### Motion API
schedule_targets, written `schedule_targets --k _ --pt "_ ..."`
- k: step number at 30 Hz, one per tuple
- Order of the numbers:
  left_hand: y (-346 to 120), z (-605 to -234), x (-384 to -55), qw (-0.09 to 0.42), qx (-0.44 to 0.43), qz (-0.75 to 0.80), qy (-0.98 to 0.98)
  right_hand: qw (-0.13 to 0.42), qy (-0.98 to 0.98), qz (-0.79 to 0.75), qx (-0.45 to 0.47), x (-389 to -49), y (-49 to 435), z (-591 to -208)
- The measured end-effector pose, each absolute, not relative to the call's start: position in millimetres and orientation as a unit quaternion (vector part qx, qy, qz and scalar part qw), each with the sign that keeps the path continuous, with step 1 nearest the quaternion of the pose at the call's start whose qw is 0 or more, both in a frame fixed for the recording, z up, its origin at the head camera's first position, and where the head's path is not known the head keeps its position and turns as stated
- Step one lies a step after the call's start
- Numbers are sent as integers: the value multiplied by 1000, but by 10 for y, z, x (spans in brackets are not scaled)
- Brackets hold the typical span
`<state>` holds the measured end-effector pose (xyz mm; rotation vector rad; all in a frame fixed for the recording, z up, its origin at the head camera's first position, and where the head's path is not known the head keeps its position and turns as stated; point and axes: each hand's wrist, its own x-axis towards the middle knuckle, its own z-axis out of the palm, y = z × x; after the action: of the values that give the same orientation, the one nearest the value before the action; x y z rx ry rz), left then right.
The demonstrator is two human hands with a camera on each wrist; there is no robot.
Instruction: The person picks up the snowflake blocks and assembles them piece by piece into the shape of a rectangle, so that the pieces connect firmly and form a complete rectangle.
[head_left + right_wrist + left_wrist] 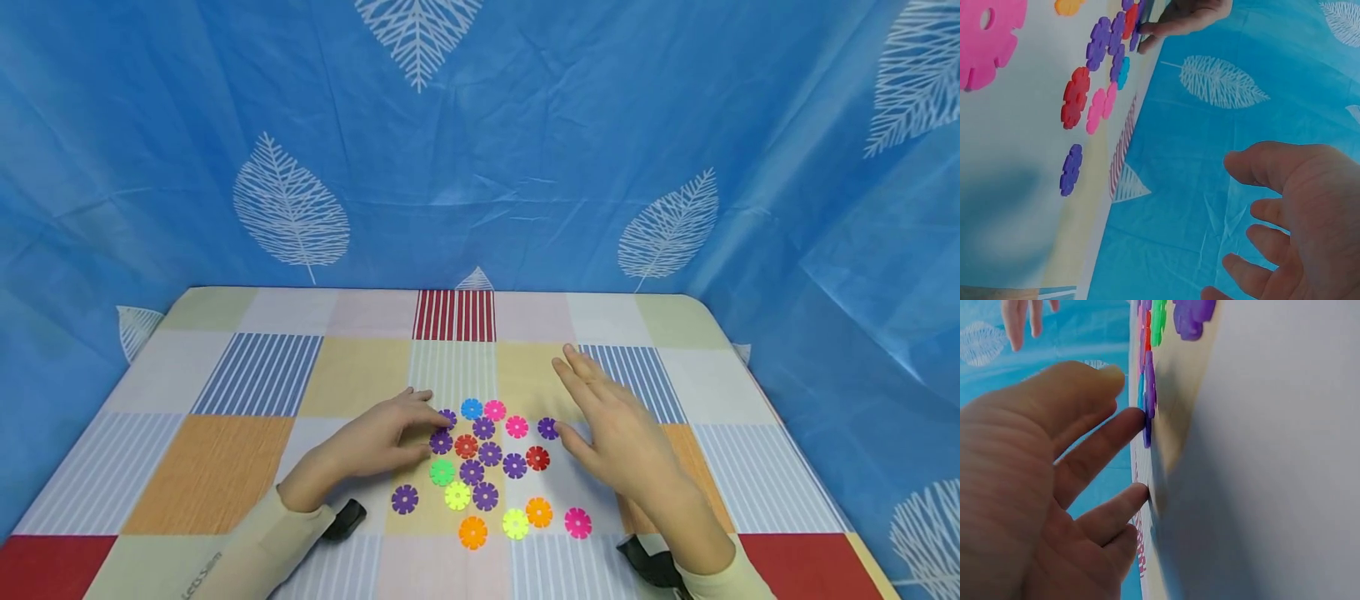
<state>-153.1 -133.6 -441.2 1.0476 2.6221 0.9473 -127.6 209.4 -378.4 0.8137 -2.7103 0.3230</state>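
Observation:
Several notched plastic flower discs in purple, red, pink, green, yellow, orange and blue lie flat on the table. At the group's left edge is my left hand [378,437], fingers loosely bent and thumb apart. One of its fingertips meets a purple disc [1150,384] in the left wrist view. Nothing is gripped in that hand. My right hand [622,433] hovers above the table on the right, fingers extended and palm empty. Nearest to its thumb lies another purple disc [547,428], with a red disc [537,458] a little nearer to me.
A patchwork-patterned cloth [247,467] covers the table. Blue curtain [510,167] with white leaf prints hangs behind and along both sides. Along the front of the group lie a pink disc [578,523], an orange disc [473,533] and a yellow disc [516,524].

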Motion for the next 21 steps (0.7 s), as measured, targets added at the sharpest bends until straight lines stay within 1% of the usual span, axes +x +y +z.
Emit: schedule_targets --k 6,15,21 --pt "-1304 -4412 -1527 35 382 264 885 144 -942 106 285 -1282 2079 -3809" --pt "-1279 -4420 -1478 31 366 247 897 143 -942 101 287 -1265 2061 -3833" --pt "-1264 -4418 -1476 19 350 233 907 140 -943 96 287 -1262 2060 -3850"
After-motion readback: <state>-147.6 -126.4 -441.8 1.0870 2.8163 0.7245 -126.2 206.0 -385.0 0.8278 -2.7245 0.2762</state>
